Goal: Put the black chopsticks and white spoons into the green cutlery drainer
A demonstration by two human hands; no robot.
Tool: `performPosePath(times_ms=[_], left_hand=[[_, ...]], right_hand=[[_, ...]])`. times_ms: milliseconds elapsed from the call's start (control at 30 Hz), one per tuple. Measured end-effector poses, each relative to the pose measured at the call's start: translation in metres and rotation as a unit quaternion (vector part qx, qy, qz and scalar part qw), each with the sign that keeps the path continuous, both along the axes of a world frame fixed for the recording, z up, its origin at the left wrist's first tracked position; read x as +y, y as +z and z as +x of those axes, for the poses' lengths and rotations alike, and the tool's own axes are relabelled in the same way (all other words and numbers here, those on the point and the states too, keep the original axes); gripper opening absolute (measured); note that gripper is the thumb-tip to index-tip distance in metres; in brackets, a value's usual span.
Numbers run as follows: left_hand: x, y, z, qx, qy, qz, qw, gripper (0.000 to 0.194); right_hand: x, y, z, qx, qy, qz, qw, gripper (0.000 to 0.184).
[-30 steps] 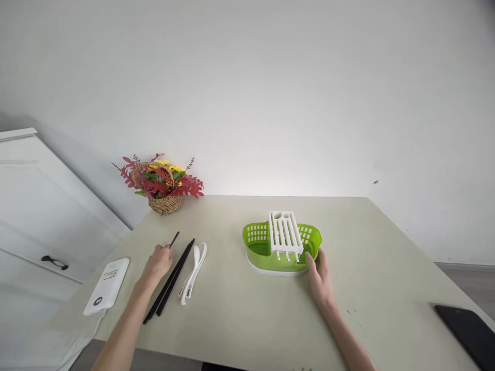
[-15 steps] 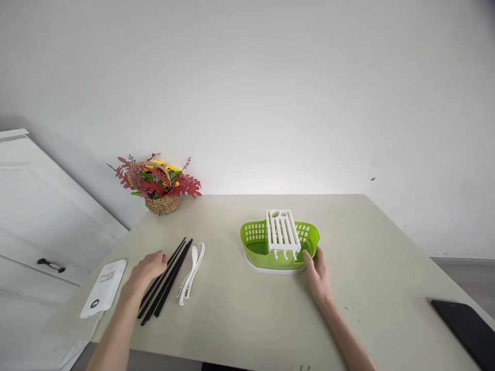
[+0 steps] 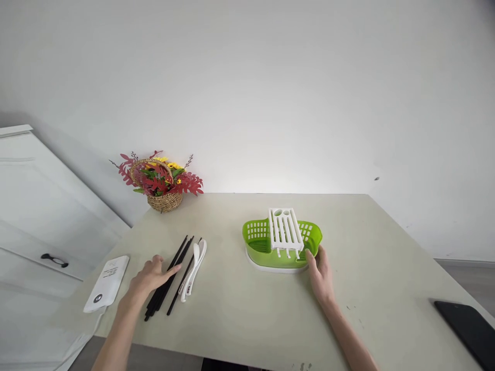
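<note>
chopsticks (image 3: 166, 289) left of spoons (image 3: 191, 275) | rack (image 3: 286, 247) on caddy (image 3: 263, 258) | flower basket (image 3: 165, 202) behind chopsticks | phone (image 3: 464, 327) right of caddy

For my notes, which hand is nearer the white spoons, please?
Left. The left hand is just left of the spoons; the right hand is well right, on the green basket.

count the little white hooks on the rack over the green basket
3 visible, in a row along the near edge of the white rack: left hook, middle hook, right hook. Any on its far side would be hidden.
</note>
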State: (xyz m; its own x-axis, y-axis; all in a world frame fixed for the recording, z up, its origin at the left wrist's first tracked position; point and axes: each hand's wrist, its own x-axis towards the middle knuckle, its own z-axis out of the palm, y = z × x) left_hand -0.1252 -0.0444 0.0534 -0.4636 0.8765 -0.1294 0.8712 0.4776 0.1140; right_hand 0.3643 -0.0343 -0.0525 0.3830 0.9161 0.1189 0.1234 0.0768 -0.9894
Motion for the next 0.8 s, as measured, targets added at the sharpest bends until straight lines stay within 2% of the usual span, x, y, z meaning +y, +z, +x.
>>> performPosePath(times_ms=[100, 167, 267, 367, 433, 500, 600, 700, 800], left_hand=[[0.002, 0.013, 0.019, 0.031, -0.009, 0.083, 0.996, 0.065], [0.006, 0.026, 0.043, 0.027, -0.054, 0.194, 0.979, 0.053], [0.011, 0.044, 0.095, -0.015, -0.206, 0.355, 0.912, 0.035], [0.010, 0.056, 0.165, -0.046, -0.333, 0.431, 0.838, 0.030], [0.004, 0.061, 0.215, -0.059, -0.387, 0.441, 0.808, 0.042], [-0.002, 0.063, 0.261, -0.057, -0.434, 0.424, 0.793, 0.058], [-0.005, 0.059, 0.311, -0.024, -0.465, 0.369, 0.804, 0.067], [0.008, 0.053, 0.327, 0.015, -0.469, 0.340, 0.815, 0.061], [0.032, 0.051, 0.312, 0.023, -0.474, 0.337, 0.813, 0.061]], right_hand=[[0.000, -0.001, 0.000, 0.001, 0.001, -0.001, 1.000, 0.054], [-0.001, -0.001, 0.000, 0.002, 0.000, -0.001, 1.000, 0.054], [-0.001, 0.001, -0.001, 0.006, 0.003, -0.001, 1.000, 0.054], [-0.001, 0.003, -0.001, 0.012, 0.013, 0.004, 1.000, 0.052], [-0.002, 0.005, -0.002, 0.013, 0.019, 0.010, 1.000, 0.051], [-0.003, 0.007, -0.002, 0.013, 0.028, 0.014, 0.999, 0.051], [-0.003, 0.008, -0.002, 0.011, 0.045, 0.017, 0.999, 0.053], [-0.002, 0.006, -0.001, 0.005, 0.037, 0.020, 0.999, 0.057], [0.000, 0.002, -0.001, -0.006, 0.024, 0.015, 1.000, 0.059]])
